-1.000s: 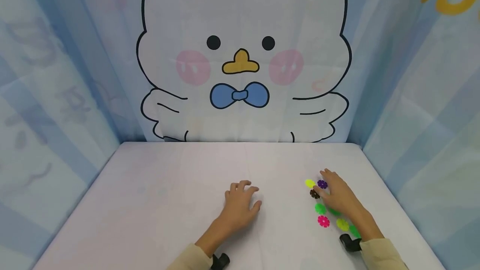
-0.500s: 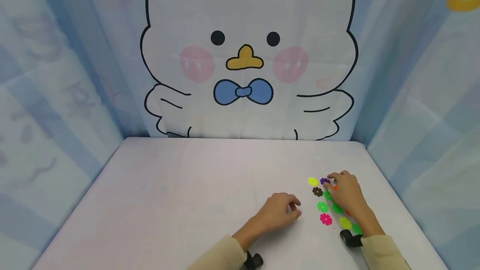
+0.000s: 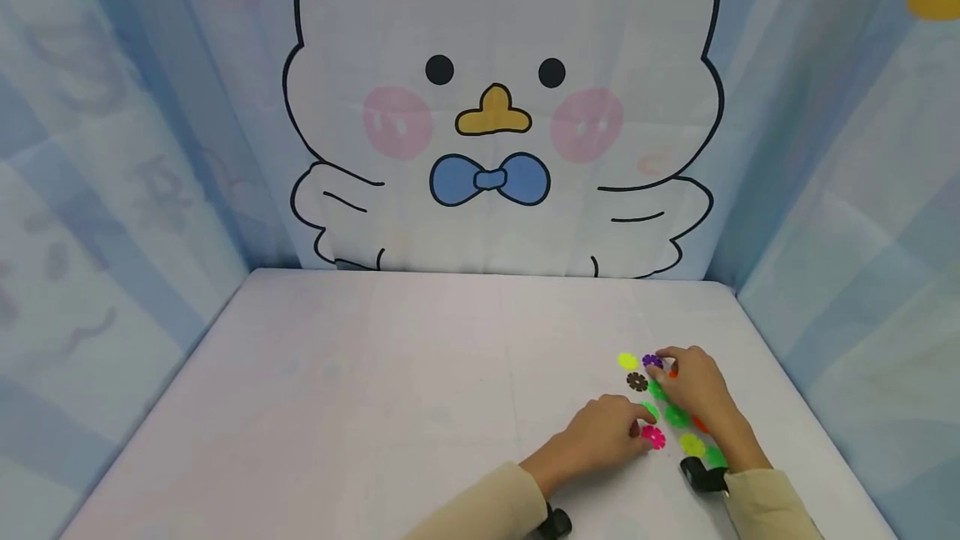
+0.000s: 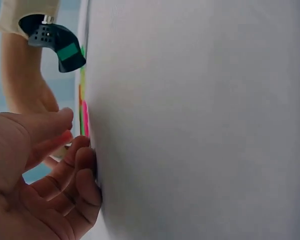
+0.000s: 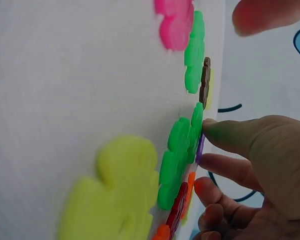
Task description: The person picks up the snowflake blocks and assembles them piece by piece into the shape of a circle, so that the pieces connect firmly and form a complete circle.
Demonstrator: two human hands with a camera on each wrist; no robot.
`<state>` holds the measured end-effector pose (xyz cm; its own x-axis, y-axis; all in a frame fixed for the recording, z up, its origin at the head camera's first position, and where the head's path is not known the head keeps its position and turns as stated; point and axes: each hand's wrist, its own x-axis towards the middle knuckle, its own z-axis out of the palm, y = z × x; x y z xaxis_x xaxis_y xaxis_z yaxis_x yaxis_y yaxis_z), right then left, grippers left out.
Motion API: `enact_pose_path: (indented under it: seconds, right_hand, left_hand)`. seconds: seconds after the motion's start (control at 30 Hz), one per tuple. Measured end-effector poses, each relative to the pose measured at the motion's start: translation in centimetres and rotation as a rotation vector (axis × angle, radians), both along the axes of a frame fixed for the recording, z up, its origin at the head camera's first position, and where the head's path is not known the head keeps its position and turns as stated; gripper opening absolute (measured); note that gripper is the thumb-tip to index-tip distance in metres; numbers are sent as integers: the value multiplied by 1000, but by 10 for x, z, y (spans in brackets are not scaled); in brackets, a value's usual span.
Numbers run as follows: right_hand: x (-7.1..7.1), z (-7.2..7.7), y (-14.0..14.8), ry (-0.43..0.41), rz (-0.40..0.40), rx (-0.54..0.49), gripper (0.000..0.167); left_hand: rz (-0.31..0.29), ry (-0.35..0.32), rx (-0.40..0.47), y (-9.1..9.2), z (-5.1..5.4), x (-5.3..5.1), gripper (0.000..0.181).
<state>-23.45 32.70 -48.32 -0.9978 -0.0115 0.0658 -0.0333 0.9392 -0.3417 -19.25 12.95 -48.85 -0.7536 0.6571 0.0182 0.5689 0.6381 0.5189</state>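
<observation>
Several plastic snowflake discs lie flat on the table's right side. In the head view my left hand (image 3: 603,433) is beside the pink disc (image 3: 655,438), its thumb and index finger apart near it. A green disc (image 3: 650,411) is partly behind those fingers. My right hand (image 3: 697,383) pinches the purple disc (image 3: 651,360); the right wrist view puts thumb and index fingertip at its two edges. Under and around that hand sit an orange disc (image 5: 189,187), a dark red disc (image 5: 177,205) and green discs (image 5: 174,162), some partly hidden.
A brown disc (image 3: 637,382) and a yellow disc (image 3: 627,362) lie left of the right hand. Another yellow disc (image 3: 692,445) is near the right wrist camera (image 3: 702,476). The white table (image 3: 360,390) meets a printed curtain (image 3: 487,232) at the back.
My left hand has moved right across the table to the pink disc. The right hand has drawn its thumb and index finger in at the purple disc, then stayed nearly still.
</observation>
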Motion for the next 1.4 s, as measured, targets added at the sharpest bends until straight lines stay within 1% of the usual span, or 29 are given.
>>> enact_pose_path:
  seconds: [0.13, 0.37, 0.47, 0.57, 0.73, 0.8, 0.93, 1.13, 1.27, 1.4]
  right_hand:
    - [-1, 1, 0, -4, 12, -3, 45]
    - [-1, 0, 1, -30, 12, -25, 46]
    - [-1, 0, 2, -45, 16, -31, 46]
    - [-1, 2, 2, -56, 7, -32, 46]
    - [-1, 5, 0, -77, -8, -39, 47]
    - [-2, 5, -1, -82, -10, -43, 47]
    - [-3, 5, -1, -79, -19, -65, 45]
    - [-4, 5, 0, -39, -21, -84, 42]
    - [-2, 5, 0, -5, -39, -103, 40]
    - [1, 5, -2, 13, -53, -141, 38]
  left_hand:
    - [-14, 9, -35, 3, -2, -2, 34]
    - [-46, 51, -113, 6, -2, -4, 34]
    - [-41, 57, -158, 8, -3, -4, 34]
    - [-35, 52, -193, 11, -1, -4, 33]
    - [-30, 44, -230, 13, 3, -4, 31]
    - [-30, 42, -223, 13, 3, -4, 30]
    - [-46, 47, -181, 10, 2, -6, 28]
    - [-60, 27, -118, 4, -1, -10, 24]
    - [-74, -5, -50, -3, -2, -13, 16]
    - [-91, -73, 41, -18, 1, -17, 10]
